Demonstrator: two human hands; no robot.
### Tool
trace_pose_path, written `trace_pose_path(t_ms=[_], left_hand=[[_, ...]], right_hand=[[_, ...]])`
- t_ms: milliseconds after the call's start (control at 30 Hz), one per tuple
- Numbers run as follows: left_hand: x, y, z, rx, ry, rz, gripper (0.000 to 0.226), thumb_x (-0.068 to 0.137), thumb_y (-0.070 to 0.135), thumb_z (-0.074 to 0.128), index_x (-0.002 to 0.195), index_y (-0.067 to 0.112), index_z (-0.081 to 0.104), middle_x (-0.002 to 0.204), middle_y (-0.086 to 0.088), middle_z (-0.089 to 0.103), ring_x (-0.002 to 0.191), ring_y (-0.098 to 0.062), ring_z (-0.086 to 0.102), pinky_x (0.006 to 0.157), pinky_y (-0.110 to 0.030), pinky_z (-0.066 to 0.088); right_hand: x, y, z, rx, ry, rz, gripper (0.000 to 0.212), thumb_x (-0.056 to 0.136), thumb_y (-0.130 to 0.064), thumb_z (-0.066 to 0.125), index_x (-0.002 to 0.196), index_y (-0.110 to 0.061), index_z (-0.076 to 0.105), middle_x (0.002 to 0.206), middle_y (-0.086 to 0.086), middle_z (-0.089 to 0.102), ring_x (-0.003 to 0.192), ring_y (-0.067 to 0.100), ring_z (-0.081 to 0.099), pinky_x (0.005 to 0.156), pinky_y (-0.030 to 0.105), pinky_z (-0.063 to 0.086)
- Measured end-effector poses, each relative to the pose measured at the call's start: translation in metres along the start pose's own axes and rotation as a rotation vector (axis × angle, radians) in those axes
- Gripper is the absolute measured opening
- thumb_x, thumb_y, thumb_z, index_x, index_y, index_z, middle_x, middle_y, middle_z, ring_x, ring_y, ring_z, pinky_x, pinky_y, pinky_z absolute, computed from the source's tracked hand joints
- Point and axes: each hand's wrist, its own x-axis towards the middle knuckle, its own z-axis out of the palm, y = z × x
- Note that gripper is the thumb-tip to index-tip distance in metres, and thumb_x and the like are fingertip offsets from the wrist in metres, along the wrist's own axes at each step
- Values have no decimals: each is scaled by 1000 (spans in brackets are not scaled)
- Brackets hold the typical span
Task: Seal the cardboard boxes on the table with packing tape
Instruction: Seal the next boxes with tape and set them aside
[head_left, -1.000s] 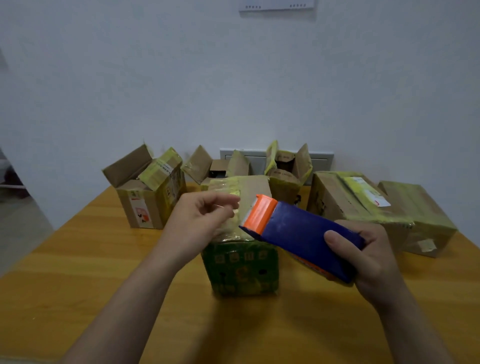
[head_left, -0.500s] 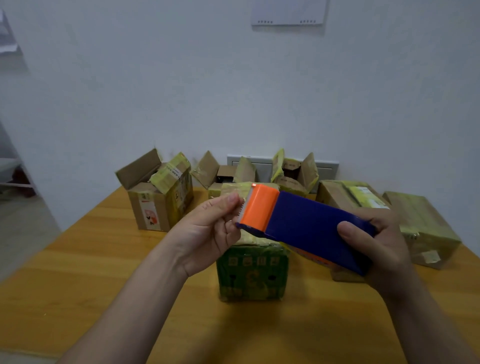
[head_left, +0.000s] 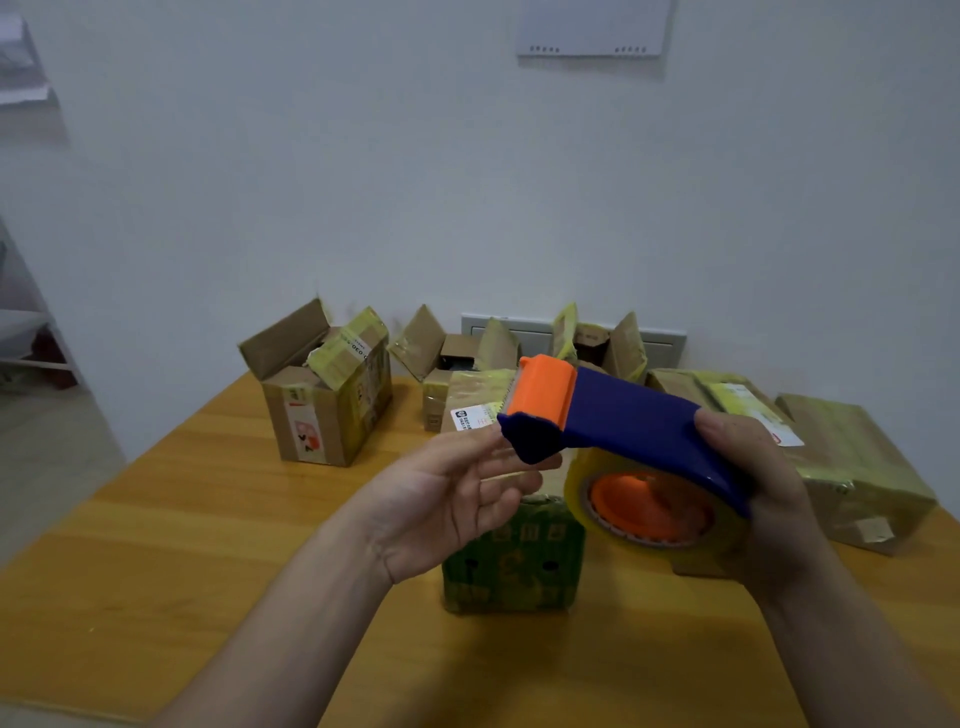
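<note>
My right hand (head_left: 769, 499) grips a blue tape dispenser (head_left: 628, 415) with an orange cutter end, lifted above the table. Its roll of clear packing tape (head_left: 597, 499) on an orange hub faces me. My left hand (head_left: 452, 499) is palm up with fingers spread, fingertips just under the dispenser's blue nose. I cannot see any tape between those fingers. Below both hands stands a small green-sided box (head_left: 511, 564), its taped top mostly hidden by the dispenser.
Three cardboard boxes with flaps up stand along the back: left (head_left: 322, 410), middle (head_left: 441, 358) and right (head_left: 618, 343). Two taped boxes lie at the right (head_left: 862, 467) (head_left: 727, 395). The wooden table (head_left: 182, 545) meets a white wall.
The right hand has tilted the dispenser up, so the tape roll's side now shows. The left hand has turned palm up and opened under the cutter end. The view has tipped upward.
</note>
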Motion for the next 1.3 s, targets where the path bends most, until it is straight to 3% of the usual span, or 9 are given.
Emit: trace_pose_path(t_ms=[167,400,467,567,767,900,1067,1200,1300], left_hand=[[2,-2,1,3,-1,0,35,77,15,79,110,3,80,92,-14,75,68,-11,73,59,-19,60],[6,-6,1,17,123,15,14,88,17,72,89,7,82,69,-5,69,57,-8,68,50,-17,55],[7,-5,0,103,179,32,13,84,17,72,84,9,82,68,-6,69,56,-9,67,50,-17,56],[7,1,-2,197,215,50,12,78,12,73,83,9,83,68,-9,66,54,-8,63,52,-17,56],[4,12,-14,414,316,93,15,94,12,70,102,3,79,69,-10,67,56,-8,64,50,-17,53],[0,17,-19,680,380,194,18,90,22,74,96,7,81,73,-7,74,59,-8,66,52,-17,51],[-7,17,-25,693,396,277,25,76,30,81,91,10,83,80,-14,77,63,-12,70,54,-19,54],[-13,13,-32,745,410,314,26,75,33,81,91,13,83,79,-16,77,62,-14,69,54,-21,55],[-15,4,-36,792,430,341,19,80,30,79,92,17,83,79,-15,77,63,-16,71,54,-21,55]], right_hand=[[0,6,-6,40,88,85,36,77,-47,65,88,-17,81,76,9,73,66,20,70,59,27,57],[-2,5,-6,44,15,111,54,70,-59,83,100,-15,81,82,9,76,70,20,73,61,26,60],[-1,4,-6,7,-1,101,55,71,-61,82,99,-14,80,80,10,75,68,21,72,60,25,58],[-1,2,-8,-61,3,89,34,79,-49,72,84,-17,81,69,5,71,59,15,67,55,19,53],[3,-5,-13,-192,-93,109,34,82,-44,60,83,-16,79,68,5,72,58,13,67,56,17,52],[7,-6,-16,-306,-152,136,33,87,-45,61,82,-17,77,72,5,72,62,15,67,60,19,52],[11,-14,-24,-369,-171,110,41,88,-49,65,78,-10,74,64,6,67,56,16,62,59,18,49],[8,-23,-28,-466,-191,80,27,87,-44,63,71,-27,75,60,-5,67,52,7,61,55,12,47],[6,-28,-24,-559,-221,94,28,86,-50,64,77,-26,76,66,-2,71,56,8,65,56,13,48]])
